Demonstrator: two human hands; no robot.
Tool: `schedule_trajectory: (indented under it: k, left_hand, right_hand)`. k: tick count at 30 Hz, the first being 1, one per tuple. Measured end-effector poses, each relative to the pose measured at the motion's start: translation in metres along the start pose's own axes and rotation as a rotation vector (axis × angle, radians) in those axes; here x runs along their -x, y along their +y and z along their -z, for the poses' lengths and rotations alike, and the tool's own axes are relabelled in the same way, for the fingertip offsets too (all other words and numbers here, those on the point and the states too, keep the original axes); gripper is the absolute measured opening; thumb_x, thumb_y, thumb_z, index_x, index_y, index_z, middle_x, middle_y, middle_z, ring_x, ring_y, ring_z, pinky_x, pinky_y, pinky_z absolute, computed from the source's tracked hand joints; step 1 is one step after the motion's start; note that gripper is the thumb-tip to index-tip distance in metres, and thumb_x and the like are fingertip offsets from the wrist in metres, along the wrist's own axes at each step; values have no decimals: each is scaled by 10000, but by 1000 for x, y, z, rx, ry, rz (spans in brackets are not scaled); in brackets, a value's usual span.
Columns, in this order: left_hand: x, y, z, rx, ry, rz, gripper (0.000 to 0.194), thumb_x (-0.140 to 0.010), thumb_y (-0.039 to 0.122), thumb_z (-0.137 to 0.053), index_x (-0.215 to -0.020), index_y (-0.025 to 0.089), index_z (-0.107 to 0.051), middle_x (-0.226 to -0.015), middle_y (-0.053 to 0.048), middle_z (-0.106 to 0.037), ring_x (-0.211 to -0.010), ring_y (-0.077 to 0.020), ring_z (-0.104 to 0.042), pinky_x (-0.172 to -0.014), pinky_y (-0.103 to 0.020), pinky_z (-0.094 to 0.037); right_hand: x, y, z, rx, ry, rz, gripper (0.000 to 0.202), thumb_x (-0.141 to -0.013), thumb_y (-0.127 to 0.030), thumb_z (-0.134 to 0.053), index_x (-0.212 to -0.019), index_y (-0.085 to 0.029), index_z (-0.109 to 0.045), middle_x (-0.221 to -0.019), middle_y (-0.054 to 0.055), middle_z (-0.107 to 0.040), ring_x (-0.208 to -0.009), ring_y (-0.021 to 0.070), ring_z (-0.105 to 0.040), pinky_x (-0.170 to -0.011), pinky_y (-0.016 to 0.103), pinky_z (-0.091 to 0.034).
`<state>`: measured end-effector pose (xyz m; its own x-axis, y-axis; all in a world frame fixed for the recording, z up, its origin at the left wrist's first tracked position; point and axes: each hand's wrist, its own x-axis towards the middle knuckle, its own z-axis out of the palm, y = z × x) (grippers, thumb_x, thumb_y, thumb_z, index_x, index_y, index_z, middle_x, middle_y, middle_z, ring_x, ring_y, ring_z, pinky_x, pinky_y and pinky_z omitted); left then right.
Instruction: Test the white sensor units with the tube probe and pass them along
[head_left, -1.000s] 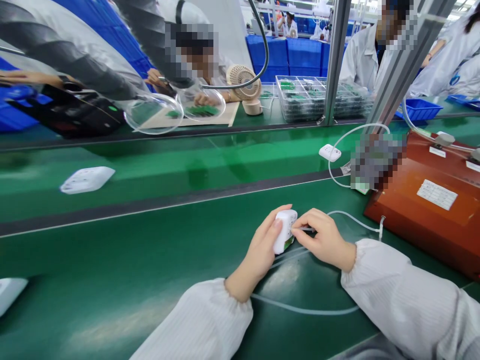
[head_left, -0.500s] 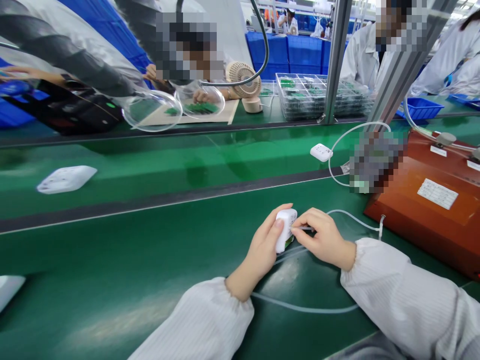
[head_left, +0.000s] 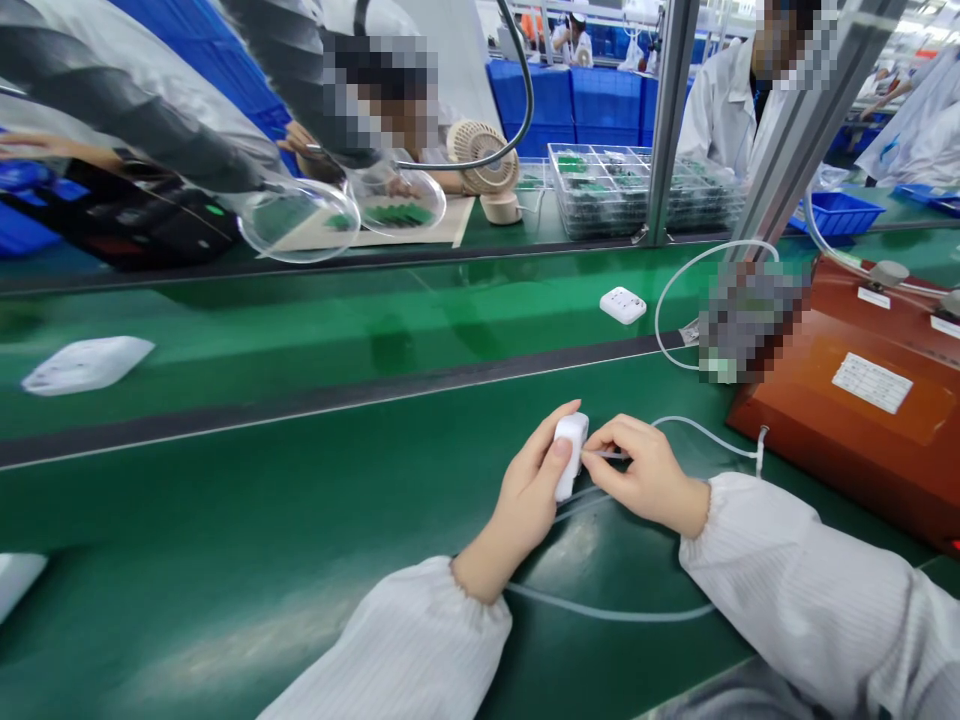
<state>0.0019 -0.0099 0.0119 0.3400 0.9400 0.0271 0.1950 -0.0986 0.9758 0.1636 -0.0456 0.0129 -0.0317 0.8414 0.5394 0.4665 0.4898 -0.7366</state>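
My left hand (head_left: pixel 529 490) is wrapped round a small white plastic casing (head_left: pixel 571 457), held upright with its thumb on the near face. Close against the casing's right side, my right hand (head_left: pixel 637 468) pinches the end of a thin translucent tube (head_left: pixel 611 456) between thumb and fingertips. Whether the tube end touches the casing cannot be made out. Behind the right hand, a pale tube (head_left: pixel 705 432) leads to a fitting on the orange-brown box (head_left: pixel 855 400). Another length of tube (head_left: pixel 611 612) curves across the green bench (head_left: pixel 300 560) below my wrists.
Beyond a dark rail (head_left: pixel 360 392) runs a green belt carrying a white piece with holes (head_left: pixel 622 305) and a white piece (head_left: pixel 88 365) at left. Clear divided trays (head_left: pixel 600 195), a small fan (head_left: pixel 484 160), metal posts (head_left: pixel 673 120) and co-workers are across it.
The white pieces on the belt have shifted left. The casing in my left hand has turned, so its holed face and green edge no longer show. My right hand has hardly moved.
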Motion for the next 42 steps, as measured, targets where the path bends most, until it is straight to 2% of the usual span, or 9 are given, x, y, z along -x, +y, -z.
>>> schedule_trajectory:
  k: [4, 11, 19, 23, 29, 34, 40, 42]
  left_hand:
    - [0, -3, -1, 85, -1, 11, 677, -895, 681, -489, -1322, 166, -598, -1321, -131, -621, -1165, -287, -584, -1042, -395, -425]
    - [-1, -5, -2, 134, 13, 20, 647, -893, 667, -514, -1306, 178, -612, -1299, -121, -630, -1128, -276, -590, -990, -372, -434]
    - [-1, 0, 0, 31, -51, 57, 740, -889, 723, -448, -1371, 175, -572, -1257, -111, -656, -1037, -263, -612, -939, -367, -455]
    - [-1, 3, -2, -20, -43, 69, 775, -893, 733, -415, -1399, 162, -550, -1234, -117, -668, -1007, -261, -626, -933, -372, -472]
    - [1, 5, -4, -130, -7, 25, 743, -915, 718, -372, -1357, 161, -586, -1185, -121, -685, -1027, -275, -638, -976, -404, -483]
    - [0, 6, -4, -171, 6, -54, 677, -935, 658, -384, -1313, 144, -612, -1210, -133, -672, -1118, -295, -618, -1026, -422, -463]
    - [-2, -1, -2, -24, -14, -36, 622, -927, 579, -432, -1361, 155, -570, -1295, -137, -634, -1172, -296, -586, -1080, -427, -404]
    - [-2, -3, -2, 40, -1, -13, 609, -892, 576, -488, -1338, 169, -574, -1300, -127, -624, -1129, -284, -591, -1028, -408, -439]
  right_hand:
    - [0, -2, 0, -18, 55, 41, 118, -879, -174, -587, -780, -197, -646, -743, 7, -673, -699, 131, -602, -666, 257, -484]
    - [1, -3, -1, -3, 77, -2, 131, -873, -190, -585, -761, -203, -650, -729, 8, -671, -686, 135, -608, -660, 267, -493]
    - [1, 0, -1, -2, 40, -1, 158, -880, -177, -569, -733, -199, -625, -704, 2, -648, -670, 131, -581, -657, 266, -462]
    - [1, 1, -2, -2, 34, 0, 165, -887, -175, -565, -734, -198, -622, -705, 2, -646, -670, 131, -577, -658, 267, -455]
    - [2, 2, -2, 12, 28, -5, 156, -880, -179, -568, -734, -200, -620, -702, 1, -635, -668, 134, -568, -660, 269, -449]
    - [1, 3, -3, -86, 27, -65, 134, -866, -166, -573, -742, -194, -617, -701, -8, -613, -658, 120, -560, -640, 242, -445]
    - [-2, 3, -1, -24, 16, -53, 118, -852, -158, -581, -740, -191, -603, -705, -10, -597, -659, 121, -545, -642, 248, -432]
    - [-3, 3, 0, 6, 13, -31, 121, -864, -162, -587, -748, -193, -600, -712, -8, -606, -675, 130, -550, -666, 264, -436]
